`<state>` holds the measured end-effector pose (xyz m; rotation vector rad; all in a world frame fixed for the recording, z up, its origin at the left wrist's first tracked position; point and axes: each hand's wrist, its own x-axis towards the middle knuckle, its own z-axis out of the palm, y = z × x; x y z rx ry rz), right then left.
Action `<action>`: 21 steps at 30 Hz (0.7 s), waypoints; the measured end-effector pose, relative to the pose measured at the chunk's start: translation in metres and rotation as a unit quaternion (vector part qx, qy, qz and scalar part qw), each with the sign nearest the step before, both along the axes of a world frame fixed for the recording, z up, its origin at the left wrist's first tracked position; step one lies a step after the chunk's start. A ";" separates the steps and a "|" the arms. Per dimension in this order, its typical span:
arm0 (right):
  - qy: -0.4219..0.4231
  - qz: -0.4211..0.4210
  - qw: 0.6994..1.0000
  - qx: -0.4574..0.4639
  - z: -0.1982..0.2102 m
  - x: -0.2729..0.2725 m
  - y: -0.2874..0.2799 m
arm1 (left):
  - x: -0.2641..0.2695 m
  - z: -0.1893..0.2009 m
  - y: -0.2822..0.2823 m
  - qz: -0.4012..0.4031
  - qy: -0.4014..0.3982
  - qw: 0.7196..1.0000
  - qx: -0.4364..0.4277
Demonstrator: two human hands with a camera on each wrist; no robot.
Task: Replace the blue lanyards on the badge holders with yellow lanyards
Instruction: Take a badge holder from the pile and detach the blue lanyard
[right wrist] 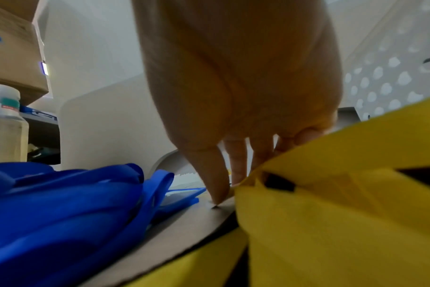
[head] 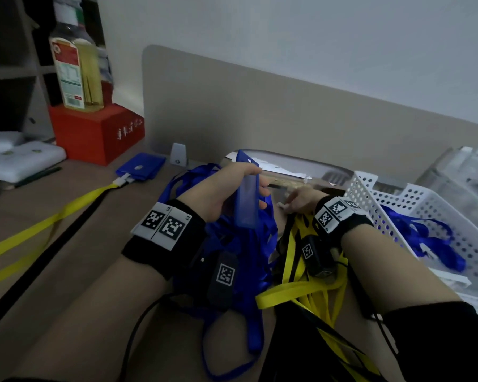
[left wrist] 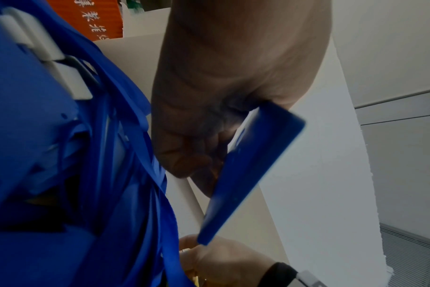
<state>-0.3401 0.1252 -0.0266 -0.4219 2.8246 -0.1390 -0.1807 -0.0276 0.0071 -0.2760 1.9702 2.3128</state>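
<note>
1. Your left hand, at the centre of the head view, has its fingers and thumb curled round a flat, translucent blue plastic badge holder, held on edge above the desk with its slotted end up. In the left wrist view the same holder runs diagonally down from the fingers toward lower centre.
2. Under that hand, a tangled heap of blue ribbon lanyards fills the middle of the head view and spills toward the bottom edge; in the left wrist view it covers the left half.
3. Your right hand, just right of centre, reaches down to the desk with its fingers extended — the right wrist view shows the fingertips touching the brown wooden desk surface beside the yellow straps. Whether it has hold of anything, I cannot tell.
4. A bundle of yellow ribbon lanyards lies below your right wrist, lower centre-right of the head view, just beside the blue heap.
5. At centre left, a second blue badge holder lies flat on the desk with a yellow lanyard clipped to it — the strap runs off toward the lower left edge.
6. At the right edge of the head view, a white perforated plastic basket holds more blue lanyards.
7. In the upper left stand a red box and, on top of it, a clear bottle of pale yellow liquid.
</note>
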 end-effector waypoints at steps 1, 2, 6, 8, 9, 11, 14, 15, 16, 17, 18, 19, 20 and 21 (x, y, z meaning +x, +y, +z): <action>0.009 -0.005 1.000 -0.010 -0.002 -0.003 0.000 | 0.000 -0.001 -0.001 -0.002 -0.003 1.000 0.000; 0.016 -0.012 1.000 -0.016 -0.004 -0.005 0.000 | -0.001 -0.002 -0.001 -0.003 -0.005 1.000 0.002; 0.044 -0.040 0.997 -0.058 -0.005 -0.007 0.009 | 0.001 -0.002 0.001 -0.007 -0.012 1.000 0.001; 0.065 -0.059 0.986 -0.140 -0.003 -0.005 0.014 | 0.003 -0.001 0.002 -0.002 -0.011 1.000 0.001; 0.087 -0.067 0.976 -0.189 0.000 -0.003 0.017 | 0.005 -0.001 0.003 0.001 -0.008 1.000 0.003; 0.127 -0.076 0.948 -0.283 0.009 0.003 0.022 | 0.009 0.001 0.005 0.010 0.000 1.000 0.019; 0.134 -0.072 0.881 -0.447 0.028 0.020 0.027 | 0.019 0.006 0.011 0.018 0.017 0.998 0.057; 0.142 -0.067 0.864 -0.479 0.037 0.028 0.028 | 0.023 0.007 0.013 0.013 0.023 0.998 0.059; 0.154 -0.060 0.847 -0.505 0.045 0.036 0.029 | 0.027 0.008 0.016 0.005 0.025 0.998 0.051; 0.169 -0.051 0.827 -0.534 0.054 0.045 0.030 | 0.032 0.008 0.018 -0.002 0.028 0.999 0.043; 0.181 -0.043 0.804 -0.565 0.064 0.053 0.031 | 0.036 0.010 0.020 -0.009 0.033 0.999 0.037; 0.190 -0.038 0.778 -0.597 0.074 0.062 0.032 | 0.041 0.011 0.021 -0.015 0.038 0.999 0.035; 0.197 -0.034 0.754 -0.625 0.083 0.069 0.033 | 0.045 0.012 0.023 -0.017 0.040 0.999 0.031; 0.202 -0.030 0.732 -0.650 0.093 0.076 0.034 | 0.048 0.014 0.024 -0.015 0.044 0.999 0.025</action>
